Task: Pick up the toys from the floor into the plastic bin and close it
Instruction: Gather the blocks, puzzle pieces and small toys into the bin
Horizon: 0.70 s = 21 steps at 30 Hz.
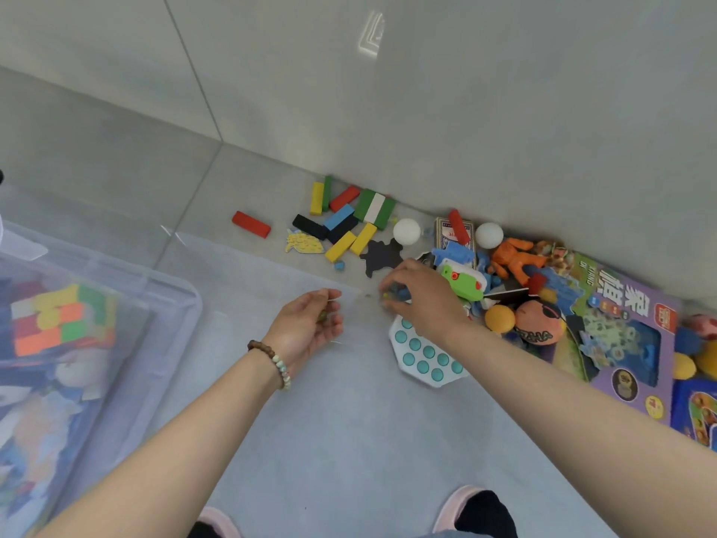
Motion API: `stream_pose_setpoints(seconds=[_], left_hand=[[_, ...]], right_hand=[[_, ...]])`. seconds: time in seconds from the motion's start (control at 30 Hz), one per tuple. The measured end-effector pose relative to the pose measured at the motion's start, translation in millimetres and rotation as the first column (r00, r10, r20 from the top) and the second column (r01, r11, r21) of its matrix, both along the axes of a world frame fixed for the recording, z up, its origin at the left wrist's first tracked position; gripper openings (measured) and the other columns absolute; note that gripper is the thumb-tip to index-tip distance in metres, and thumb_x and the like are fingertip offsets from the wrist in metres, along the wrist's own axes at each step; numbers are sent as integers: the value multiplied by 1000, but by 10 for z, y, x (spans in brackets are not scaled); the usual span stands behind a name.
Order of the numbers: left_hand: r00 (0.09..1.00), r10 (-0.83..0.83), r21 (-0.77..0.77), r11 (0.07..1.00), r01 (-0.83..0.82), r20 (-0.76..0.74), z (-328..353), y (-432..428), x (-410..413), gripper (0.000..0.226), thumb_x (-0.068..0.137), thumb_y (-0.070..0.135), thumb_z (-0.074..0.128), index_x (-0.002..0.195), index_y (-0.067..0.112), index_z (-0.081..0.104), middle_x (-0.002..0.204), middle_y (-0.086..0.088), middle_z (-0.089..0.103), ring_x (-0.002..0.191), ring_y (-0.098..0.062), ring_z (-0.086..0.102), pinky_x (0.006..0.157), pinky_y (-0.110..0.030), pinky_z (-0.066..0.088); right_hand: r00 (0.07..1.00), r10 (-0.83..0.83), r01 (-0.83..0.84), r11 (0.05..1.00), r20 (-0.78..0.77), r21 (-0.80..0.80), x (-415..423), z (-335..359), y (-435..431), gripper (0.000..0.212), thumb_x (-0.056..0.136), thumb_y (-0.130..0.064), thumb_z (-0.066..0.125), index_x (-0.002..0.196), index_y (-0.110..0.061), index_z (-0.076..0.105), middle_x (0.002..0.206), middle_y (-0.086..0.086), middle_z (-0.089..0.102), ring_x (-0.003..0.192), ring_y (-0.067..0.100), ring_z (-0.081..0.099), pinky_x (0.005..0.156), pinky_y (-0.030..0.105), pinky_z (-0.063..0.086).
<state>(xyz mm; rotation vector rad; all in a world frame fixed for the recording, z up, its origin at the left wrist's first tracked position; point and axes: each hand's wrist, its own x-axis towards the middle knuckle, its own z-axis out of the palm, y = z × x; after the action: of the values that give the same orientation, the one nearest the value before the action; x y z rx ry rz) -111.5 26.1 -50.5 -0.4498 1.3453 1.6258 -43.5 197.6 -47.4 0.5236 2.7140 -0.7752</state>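
Fingers [388, 283] of right hand [423, 295] pinching toys [400, 293], purple box [664, 366] lettered XIANG

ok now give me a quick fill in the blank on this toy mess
1. The beaded bracelet is on the ___ wrist.
2. The block lying alone, apart from the other blocks, is ___.
3. The two balls by the wall are ___.
4. The ___ hand reaches into the toy pile.
Missing: left; red; white; right

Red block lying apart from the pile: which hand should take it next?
Left, probably: the left hand sits nearer the red block, though it cups a small piece; the right hand pinches bits farther right.
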Motion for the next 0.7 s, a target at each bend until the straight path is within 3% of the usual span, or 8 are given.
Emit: stream_pose_setpoints(seconds=[0.13, 0.23, 0.33, 0.37, 0.43, 0.5, 0.6, 0.7], left_hand=[[994, 52, 60, 997, -58, 95, 36, 12, -38, 20, 98, 9, 40, 95, 7, 60, 92, -7, 61, 77, -17, 61, 66, -24, 57], [975, 97, 105, 987, -120, 202, 31, 9, -60, 22, 98, 15, 41, 95, 4, 61, 95, -11, 63, 82, -23, 63, 68, -29, 57], [950, 112, 202, 964, -175, 291, 12, -4, -95, 30, 100, 24, 37, 110, 3, 56, 109, -16, 65, 99, -28, 64, 73, -32, 57], [941, 132, 228, 951, -209, 313, 17, -11, -115, 31, 100, 25, 36, 112, 4, 56, 110, -16, 65, 97, -26, 66, 72, -31, 57], [929, 197, 186, 947, -263, 313, 27, -28, -174, 29, 100, 26, 37, 96, 7, 58, 94, -13, 66, 68, -16, 68, 55, -23, 57], [943, 245, 58, 963, -264, 225, 0, -72, -238, 29, 99, 28, 40, 80, 12, 53, 73, -4, 52, 46, -6, 50, 40, -14, 45], [940, 294, -8, 955, -297, 172, -33, -114, -306, 30, 99, 31, 41, 75, 14, 48, 65, 1, 40, 38, -3, 34, 34, -11, 31], [923, 342, 5, 937, -348, 174, -23, -111, -340, 30, 98, 32, 42, 75, 13, 50, 65, 0, 44, 40, -4, 43, 37, -12, 40]], right_hand=[[989, -141, 136, 987, -49, -86, -83, 13, 16, 15, 83, -21, 68, 97, -18, 69, 99, 2, 58, 82, 12, 53, 75, 23, 42], [937, -334, 275, 882, -98, -382, -201, 150, -174, 12, 78, -21, 75, 89, -20, 70, 89, -5, 63, 70, 3, 55, 71, 19, 45], [977, -190, 116, 853, -95, -509, -286, 259, -443, 16, 73, -19, 78, 85, -26, 69, 91, -8, 61, 69, -3, 54, 64, 9, 42], [983, -154, 81, 856, -104, -510, -308, 251, -487, 18, 73, -20, 78, 86, -27, 69, 95, -6, 60, 71, -3, 54, 63, 9, 41], [967, -221, 128, 849, -124, -513, -366, 184, -464, 19, 75, -22, 76, 90, -29, 67, 102, -7, 60, 72, -2, 54, 63, 8, 41], [934, -333, 227, 835, -131, -501, -437, 106, -386, 18, 78, -21, 74, 91, -30, 64, 103, -7, 60, 73, 3, 55, 68, 14, 46], [933, -347, 282, 868, -95, -409, -534, -10, -333, 18, 79, -16, 73, 94, -23, 66, 103, -5, 61, 74, 5, 53, 71, 23, 48], [951, -293, 250, 915, -96, -316, -604, -92, -377, 19, 79, -9, 70, 97, -15, 67, 104, 2, 62, 77, 6, 52, 75, 18, 44]])
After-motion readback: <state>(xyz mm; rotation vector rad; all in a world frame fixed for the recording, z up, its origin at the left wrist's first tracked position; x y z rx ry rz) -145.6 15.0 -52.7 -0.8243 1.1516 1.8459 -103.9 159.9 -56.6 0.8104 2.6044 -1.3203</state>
